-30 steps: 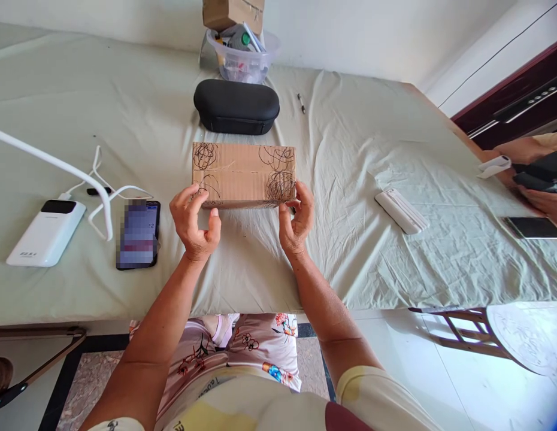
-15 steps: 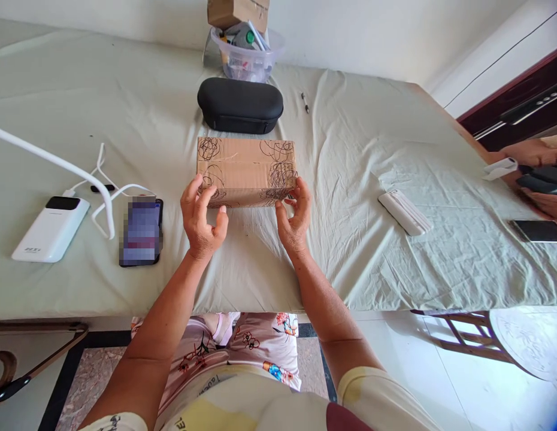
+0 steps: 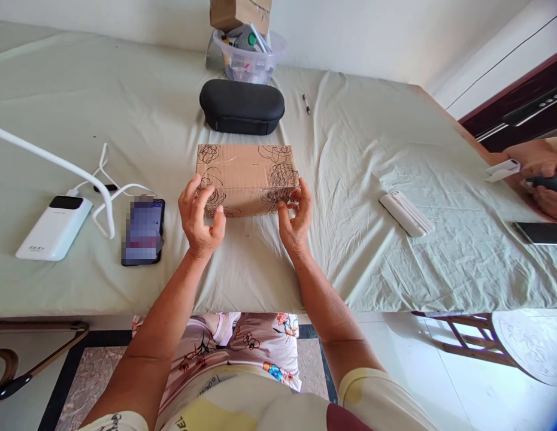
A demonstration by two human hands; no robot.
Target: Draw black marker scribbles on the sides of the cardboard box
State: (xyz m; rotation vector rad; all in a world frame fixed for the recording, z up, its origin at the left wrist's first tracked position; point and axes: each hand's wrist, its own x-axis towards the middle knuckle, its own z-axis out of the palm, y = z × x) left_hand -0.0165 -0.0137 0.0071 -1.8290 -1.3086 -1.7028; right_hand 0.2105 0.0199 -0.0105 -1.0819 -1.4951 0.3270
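In front of me is a brown cardboard box (image 3: 246, 170) with black scribbled loops near its corners. My left hand (image 3: 201, 218) has its fingers curled at the left end, the thumb near the front face. At the right end, my right hand (image 3: 296, 215) holds the box between fingers and thumb. The box leans so that its top and part of its front face both show. Its underside is hidden. Just behind it lies a black zipped case (image 3: 241, 106).
A clear plastic basin (image 3: 250, 63) with mixed items stands at the back, beside a pen (image 3: 306, 103). On the left are a white power bank (image 3: 56, 230), a phone (image 3: 142, 233) and a white curved stand (image 3: 58, 158). A pale phone-like object (image 3: 406, 214) and another person's hands (image 3: 545, 173) are on the right.
The box has tipped between my hands, showing more of its front face, and its back edge sits lower in the picture. At the far right, another person's hands have come further into view.
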